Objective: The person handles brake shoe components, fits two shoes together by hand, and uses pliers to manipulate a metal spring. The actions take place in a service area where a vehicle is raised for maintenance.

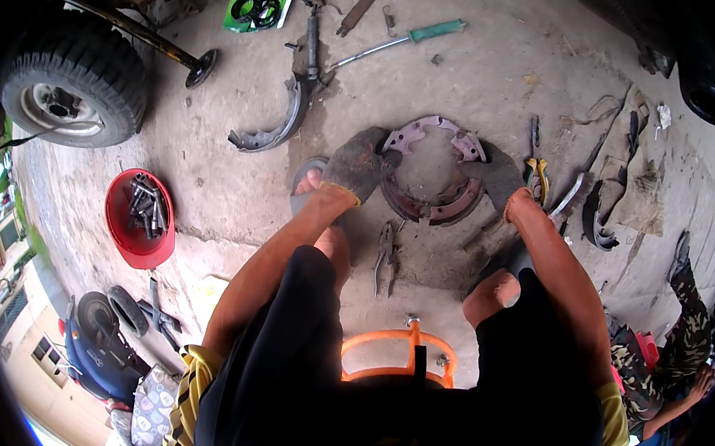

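Two curved brake shoes form a ring on the concrete floor between my feet: a pale pinkish upper brake shoe and a darker lower brake shoe. My left hand, in a dirty dark work glove, is closed on the left side of the ring where the shoe ends meet. On the opposite side my right hand, gloved too, grips the right ends. Both gloves hide the joints. A pair of pliers lies just below the ring, and yellow-handled pliers rest beside my right hand.
Beyond lie a loose brake shoe, a green-handled screwdriver and black rings on green packaging. Left are a red hard hat holding sockets and a wheel. Right are a brush, another shoe and a person in camouflage.
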